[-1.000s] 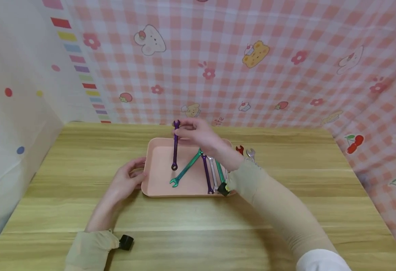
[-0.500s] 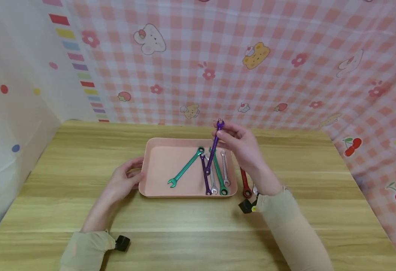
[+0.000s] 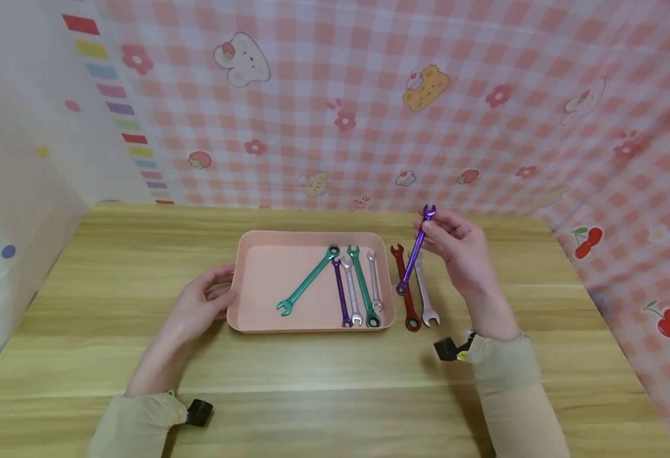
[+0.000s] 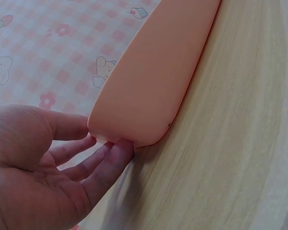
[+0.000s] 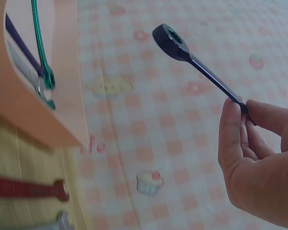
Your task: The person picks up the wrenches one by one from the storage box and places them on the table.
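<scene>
My right hand pinches a purple combination wrench near its open end, above the table at the tray's right. In the right wrist view its ring end points up and away from the fingers. Beneath it lie a red wrench and a silver wrench. My left hand holds the left end of the pink tray, thumb at the rim and fingers low on the wall. Inside the tray are a slanted green wrench, a purple one, another green one and two silver ones.
The tray stands on a wood-grain table. A pink checked cloth hangs behind the table and on the right. A black wrist camera sits at the left cuff, another camera at the right.
My right hand has carried the purple wrench rightward from over the tray to above the red and silver wrenches. The left hand stays at the tray's left end.
</scene>
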`<action>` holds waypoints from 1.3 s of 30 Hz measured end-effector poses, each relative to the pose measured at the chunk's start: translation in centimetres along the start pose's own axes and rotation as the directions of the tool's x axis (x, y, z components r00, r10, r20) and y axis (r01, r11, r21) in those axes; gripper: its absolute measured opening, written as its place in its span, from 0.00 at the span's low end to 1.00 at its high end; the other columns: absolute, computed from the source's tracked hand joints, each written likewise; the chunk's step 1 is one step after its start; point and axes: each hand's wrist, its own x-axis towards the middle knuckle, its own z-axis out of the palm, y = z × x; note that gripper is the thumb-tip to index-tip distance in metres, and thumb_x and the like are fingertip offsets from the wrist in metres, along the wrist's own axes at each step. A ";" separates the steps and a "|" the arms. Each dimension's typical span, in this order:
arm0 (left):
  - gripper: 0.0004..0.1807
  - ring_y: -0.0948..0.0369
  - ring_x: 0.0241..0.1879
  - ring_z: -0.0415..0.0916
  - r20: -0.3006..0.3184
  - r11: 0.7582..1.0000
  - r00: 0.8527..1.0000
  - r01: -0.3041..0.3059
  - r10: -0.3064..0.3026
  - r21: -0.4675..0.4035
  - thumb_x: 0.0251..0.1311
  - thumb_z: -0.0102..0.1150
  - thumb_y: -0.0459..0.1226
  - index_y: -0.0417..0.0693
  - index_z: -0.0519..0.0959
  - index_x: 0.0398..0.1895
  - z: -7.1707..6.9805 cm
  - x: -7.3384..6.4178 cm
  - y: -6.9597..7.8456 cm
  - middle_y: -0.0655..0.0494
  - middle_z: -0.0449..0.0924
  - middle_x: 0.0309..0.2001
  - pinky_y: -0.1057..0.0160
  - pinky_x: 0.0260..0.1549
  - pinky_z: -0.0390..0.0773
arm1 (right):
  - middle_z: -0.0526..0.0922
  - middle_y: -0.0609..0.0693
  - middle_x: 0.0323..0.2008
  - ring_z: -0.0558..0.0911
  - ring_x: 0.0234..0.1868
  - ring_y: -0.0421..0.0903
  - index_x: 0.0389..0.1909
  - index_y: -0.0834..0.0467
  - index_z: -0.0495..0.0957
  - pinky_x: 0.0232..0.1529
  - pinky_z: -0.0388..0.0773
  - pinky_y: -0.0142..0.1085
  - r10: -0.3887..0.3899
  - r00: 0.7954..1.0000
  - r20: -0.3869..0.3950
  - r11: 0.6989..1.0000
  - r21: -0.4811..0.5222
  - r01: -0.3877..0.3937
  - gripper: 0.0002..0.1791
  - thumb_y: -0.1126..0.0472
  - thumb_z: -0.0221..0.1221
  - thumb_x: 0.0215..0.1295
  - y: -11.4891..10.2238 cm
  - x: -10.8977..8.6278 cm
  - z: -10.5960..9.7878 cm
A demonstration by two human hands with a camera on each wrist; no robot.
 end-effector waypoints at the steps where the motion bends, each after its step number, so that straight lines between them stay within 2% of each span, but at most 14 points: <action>1: 0.32 0.53 0.66 0.77 0.002 1.000 1.000 0.001 -0.001 -0.002 0.78 0.51 0.31 0.37 0.58 0.81 0.0 0.0 0.0 0.30 0.65 0.76 0.70 0.43 0.85 | 0.92 0.42 0.36 0.90 0.39 0.35 0.40 0.51 0.88 0.45 0.88 0.30 -0.004 1.000 -0.007 1.000 0.013 0.004 0.20 0.76 0.53 0.75 -0.1 0.0 -0.5; 8: 0.32 0.42 0.70 0.73 0.007 1.000 1.000 0.003 -0.003 0.005 0.77 0.50 0.30 0.38 0.58 0.81 0.0 0.3 0.1 0.31 0.64 0.77 0.71 0.43 0.84 | 0.93 0.43 0.35 0.90 0.38 0.37 0.41 0.54 0.89 0.44 0.88 0.29 -0.009 0.998 -0.063 1.000 0.023 0.010 0.16 0.74 0.55 0.76 -0.5 -0.3 -3.1; 13: 0.32 0.41 0.71 0.72 0.016 1.000 1.000 -0.001 0.001 -0.007 0.77 0.50 0.29 0.37 0.57 0.82 -0.1 0.3 0.1 0.32 0.63 0.77 0.71 0.44 0.85 | 0.93 0.42 0.35 0.90 0.38 0.36 0.42 0.53 0.89 0.43 0.87 0.28 0.015 0.996 -0.087 1.000 -0.015 -0.016 0.13 0.70 0.57 0.76 -0.6 -0.5 -4.4; 23: 0.32 0.57 0.64 0.78 0.004 1.000 1.000 0.002 -0.001 -0.010 0.76 0.50 0.29 0.37 0.58 0.81 -0.2 0.2 0.1 0.31 0.64 0.77 0.70 0.43 0.85 | 0.92 0.40 0.35 0.90 0.38 0.35 0.41 0.52 0.88 0.44 0.88 0.28 0.094 0.994 -0.054 0.984 -0.145 -0.101 0.12 0.69 0.58 0.76 0.2 -0.3 -6.6; 28: 0.32 0.52 0.66 0.76 0.009 1.000 1.000 0.004 -0.004 -0.010 0.77 0.51 0.30 0.38 0.58 0.81 -0.2 0.3 0.1 0.32 0.64 0.77 0.71 0.43 0.85 | 0.92 0.41 0.35 0.90 0.37 0.35 0.40 0.48 0.88 0.43 0.88 0.28 0.151 0.988 -0.008 0.972 -0.183 -0.150 0.14 0.69 0.58 0.76 0.8 -0.2 -7.7; 33: 0.32 0.50 0.67 0.75 0.009 1.000 1.000 0.007 -0.007 -0.004 0.77 0.51 0.30 0.38 0.58 0.81 -0.1 0.3 0.1 0.32 0.64 0.77 0.71 0.43 0.85 | 0.91 0.38 0.35 0.89 0.38 0.33 0.39 0.45 0.87 0.43 0.87 0.27 0.225 0.974 0.026 0.949 -0.234 -0.212 0.16 0.68 0.57 0.78 1.6 0.1 -8.7; 39: 0.31 0.65 0.59 0.78 0.006 1.000 1.000 0.014 -0.014 -0.014 0.77 0.51 0.30 0.39 0.59 0.81 -0.1 0.3 0.1 0.32 0.64 0.77 0.71 0.43 0.85 | 0.91 0.35 0.35 0.88 0.40 0.31 0.38 0.44 0.85 0.42 0.86 0.26 0.301 0.954 0.017 0.904 -0.325 -0.279 0.15 0.67 0.57 0.77 2.2 0.5 -9.4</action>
